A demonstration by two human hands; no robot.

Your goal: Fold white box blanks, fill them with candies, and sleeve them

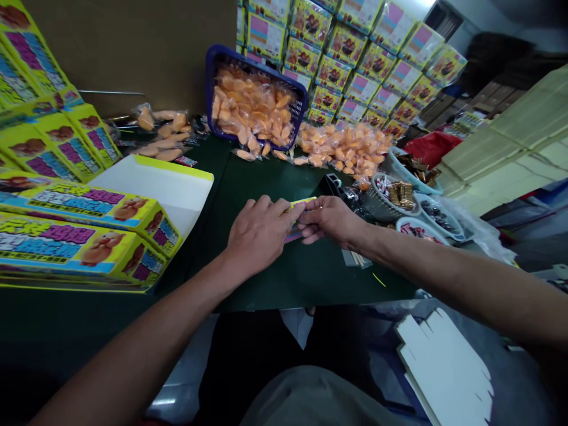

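Note:
At the middle of the dark green table, both of my hands meet over a small printed carton [293, 236], with a yellow edge and a pinkish-purple side peeking out. My left hand [260, 234] lies across the carton's left part, its fingers curled over the top. The fingers of my right hand [326, 219] are bent and pinch the carton's right end. Most of the carton is hidden beneath the hands. Just beyond my right hand sits a black tape dispenser [333, 186].
Yellow printed boxes [89, 242] fill an open carton at left. A purple basket [212, 89] holds wrapped orange pieces, with a heap [348, 148] beside it. Bowls [390, 192] of small packets stand at right. Stacked boxes [350, 44] rise behind. White flat cardboard [448, 373] lies below right.

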